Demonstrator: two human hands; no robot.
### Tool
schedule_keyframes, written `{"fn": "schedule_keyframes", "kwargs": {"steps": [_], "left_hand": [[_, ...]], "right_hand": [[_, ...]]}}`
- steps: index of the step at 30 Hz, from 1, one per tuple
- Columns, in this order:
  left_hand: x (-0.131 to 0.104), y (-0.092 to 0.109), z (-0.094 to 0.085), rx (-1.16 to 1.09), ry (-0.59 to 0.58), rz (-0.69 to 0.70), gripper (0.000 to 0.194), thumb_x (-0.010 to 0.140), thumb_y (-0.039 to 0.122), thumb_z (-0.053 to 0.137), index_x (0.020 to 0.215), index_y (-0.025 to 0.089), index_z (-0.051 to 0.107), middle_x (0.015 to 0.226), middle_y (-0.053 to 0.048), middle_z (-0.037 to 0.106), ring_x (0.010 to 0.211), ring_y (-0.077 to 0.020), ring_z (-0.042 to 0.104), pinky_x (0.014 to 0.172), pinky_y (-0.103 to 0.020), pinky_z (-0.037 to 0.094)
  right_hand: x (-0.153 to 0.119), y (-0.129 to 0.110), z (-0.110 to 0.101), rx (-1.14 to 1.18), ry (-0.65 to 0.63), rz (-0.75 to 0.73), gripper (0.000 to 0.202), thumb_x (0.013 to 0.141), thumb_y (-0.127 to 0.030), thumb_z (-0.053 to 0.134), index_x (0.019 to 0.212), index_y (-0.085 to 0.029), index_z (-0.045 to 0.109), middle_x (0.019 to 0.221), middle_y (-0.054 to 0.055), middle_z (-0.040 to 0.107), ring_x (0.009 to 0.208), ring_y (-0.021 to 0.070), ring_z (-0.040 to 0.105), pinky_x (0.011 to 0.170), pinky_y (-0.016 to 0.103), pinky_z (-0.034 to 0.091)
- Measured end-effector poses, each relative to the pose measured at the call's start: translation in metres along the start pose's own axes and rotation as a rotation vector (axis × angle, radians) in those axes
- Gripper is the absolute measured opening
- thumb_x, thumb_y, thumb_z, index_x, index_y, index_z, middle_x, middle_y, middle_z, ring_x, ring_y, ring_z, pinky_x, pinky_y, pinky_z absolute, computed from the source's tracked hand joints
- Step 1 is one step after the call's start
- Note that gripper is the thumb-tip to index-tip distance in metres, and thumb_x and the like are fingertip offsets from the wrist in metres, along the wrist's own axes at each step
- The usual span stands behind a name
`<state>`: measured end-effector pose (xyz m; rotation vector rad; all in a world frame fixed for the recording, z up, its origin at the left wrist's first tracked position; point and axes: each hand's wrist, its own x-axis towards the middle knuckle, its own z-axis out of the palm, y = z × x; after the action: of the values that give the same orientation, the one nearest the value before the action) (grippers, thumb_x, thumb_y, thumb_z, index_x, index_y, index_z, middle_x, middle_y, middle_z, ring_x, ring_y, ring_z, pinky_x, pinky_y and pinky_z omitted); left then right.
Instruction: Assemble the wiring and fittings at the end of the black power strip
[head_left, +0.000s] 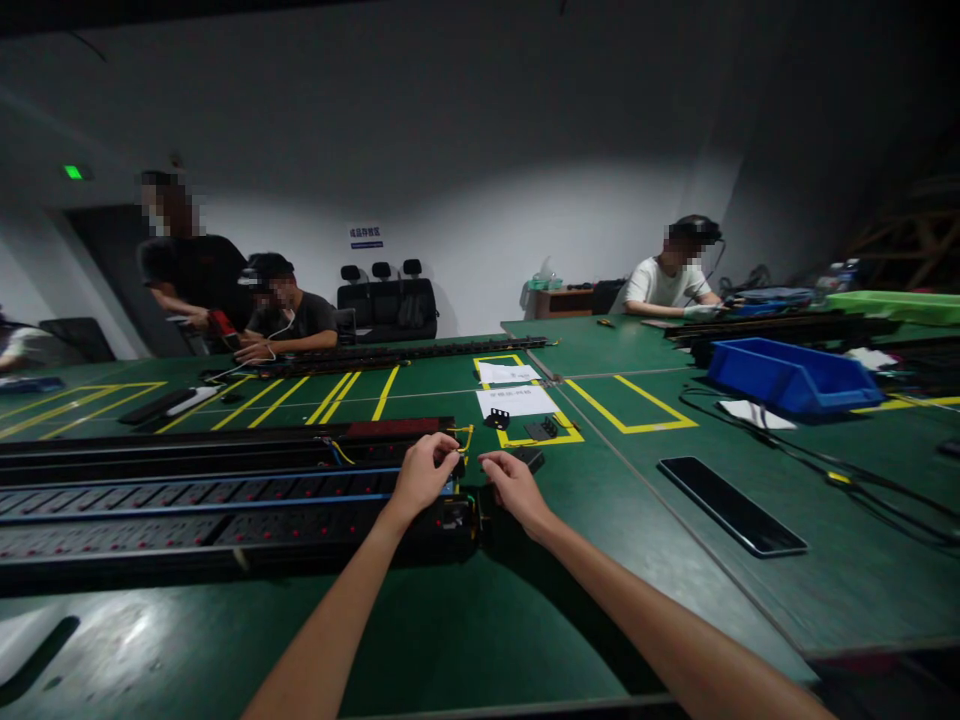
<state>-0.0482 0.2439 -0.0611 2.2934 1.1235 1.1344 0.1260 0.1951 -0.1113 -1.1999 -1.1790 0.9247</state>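
Note:
Several long black power strips (285, 525) lie side by side on the green table, their rows of sockets running off to the left. My left hand (426, 472) rests over their right end, thumb and fingers pinched together. Thin yellow wires (468, 440) stick out right beside its fingertips; whether the pinch has hold of them I cannot tell. Just past that end, my right hand (516, 486) is closed in a pinch facing the left one, a small gap between them. Anything in its fingertips is too small to make out. A small black part (531, 458) lies behind the right hand.
White paper sheets (514, 402) and small black brackets (541, 430) lie beyond my hands. To the right are a phone (731, 505), a blue bin (791, 375) and black cables (840, 478). Other people (667, 275) work across the table.

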Motion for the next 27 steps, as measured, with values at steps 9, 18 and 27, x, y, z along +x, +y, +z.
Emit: {"fn": "schedule_keyframes", "kwargs": {"steps": [9,18,27], "left_hand": [[-0.004,0.009,-0.003,-0.022,-0.165,0.074,0.007,0.081,0.020,0.063,0.087,0.020,0.066,0.088,-0.002,0.068,0.084,-0.0168,0.062,0.078,-0.029,0.050],[-0.007,0.012,-0.003,-0.015,-0.229,0.138,0.005,0.080,0.023,0.065,0.085,0.021,0.067,0.088,-0.001,0.065,0.081,-0.0157,0.059,0.074,-0.028,0.047],[-0.005,0.014,-0.002,-0.054,-0.164,0.082,0.014,0.088,0.031,0.058,0.090,0.019,0.066,0.084,-0.002,0.069,0.078,-0.0160,0.062,0.072,-0.028,0.048]], "right_hand": [[-0.005,-0.005,0.000,-0.011,-0.017,-0.058,0.049,0.082,-0.051,0.063,0.119,-0.018,0.061,0.074,-0.003,0.058,0.044,0.0084,0.045,0.038,0.021,0.036],[-0.010,-0.012,-0.008,-0.401,0.082,-0.435,0.029,0.093,-0.043,0.055,0.091,-0.021,0.074,0.083,0.008,0.072,0.070,0.0209,0.065,0.069,0.031,0.049],[-0.006,-0.005,-0.011,-0.569,0.110,-0.387,0.027,0.092,-0.039,0.054,0.079,-0.024,0.072,0.075,0.005,0.069,0.069,0.0196,0.061,0.064,0.027,0.043]]}}
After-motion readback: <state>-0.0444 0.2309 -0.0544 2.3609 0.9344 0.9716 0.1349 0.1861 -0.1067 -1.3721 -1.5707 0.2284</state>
